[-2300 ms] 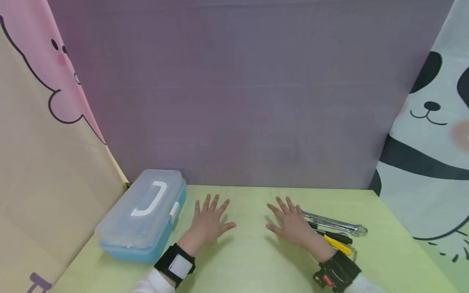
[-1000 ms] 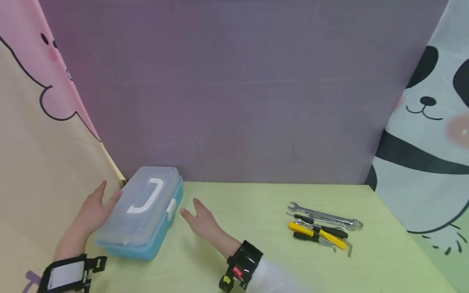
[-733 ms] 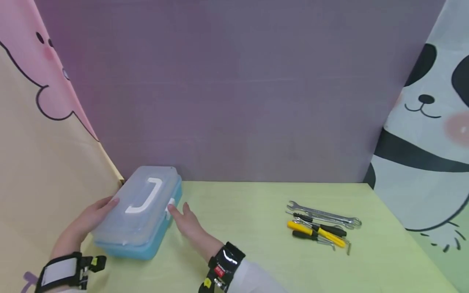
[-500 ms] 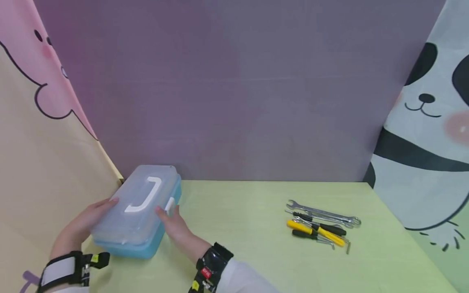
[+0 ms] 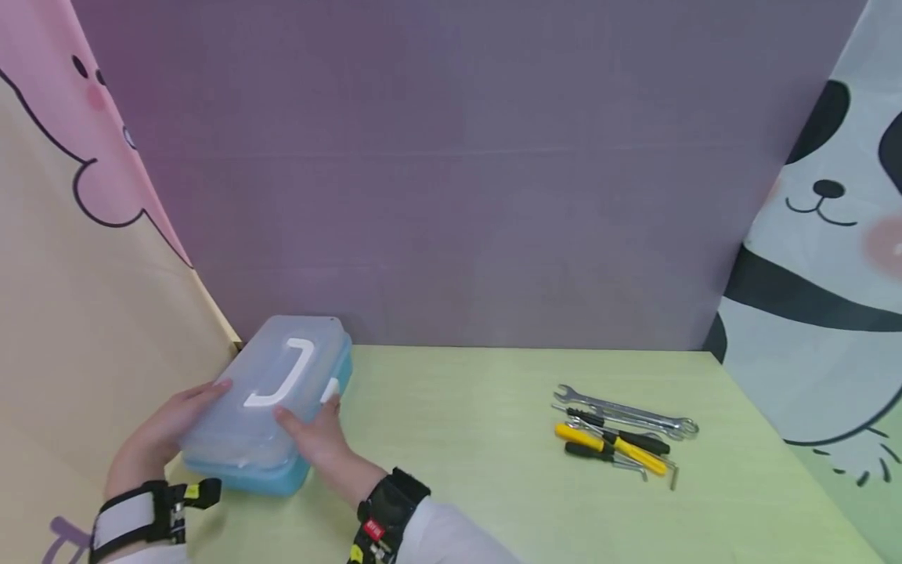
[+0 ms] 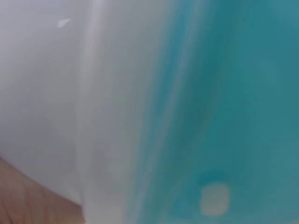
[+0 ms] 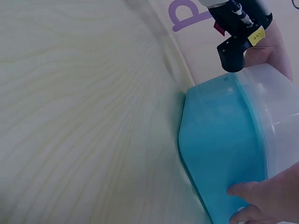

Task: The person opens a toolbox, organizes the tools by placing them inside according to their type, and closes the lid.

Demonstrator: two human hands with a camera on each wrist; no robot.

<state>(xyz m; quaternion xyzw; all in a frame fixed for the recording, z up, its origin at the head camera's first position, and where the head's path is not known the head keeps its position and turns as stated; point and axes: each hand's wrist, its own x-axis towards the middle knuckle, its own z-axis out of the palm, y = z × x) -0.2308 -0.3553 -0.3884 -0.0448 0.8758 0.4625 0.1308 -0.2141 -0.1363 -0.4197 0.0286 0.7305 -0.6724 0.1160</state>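
A storage box with a frosted lid (image 5: 236,431) and a blue base (image 5: 268,480) stands at the left of the table, its lid closed. On the lid is a white handle (image 5: 285,380), and a white latch (image 5: 329,390) sits on its right side. My left hand (image 5: 165,427) grips the box's left side, thumb on the lid's edge, other fingers mostly hidden. From the right, my right hand (image 5: 324,442) holds the near right side, thumb over the lid. In the right wrist view its fingers (image 7: 243,190) lie against the blue wall (image 7: 219,135).
Spanners (image 5: 627,410) lie at the right of the pale table (image 5: 451,470), beside several screwdrivers and hex keys with yellow handles (image 5: 640,456) and black ones. A purple-grey panel (image 5: 458,196) closes off the back. Beige cloth (image 5: 92,329) hangs close along the box's left.
Both hands have moved left from mid-table to the box and taken hold of its two sides. The right hand has slid nearer along the side, its thumb now on the lid.
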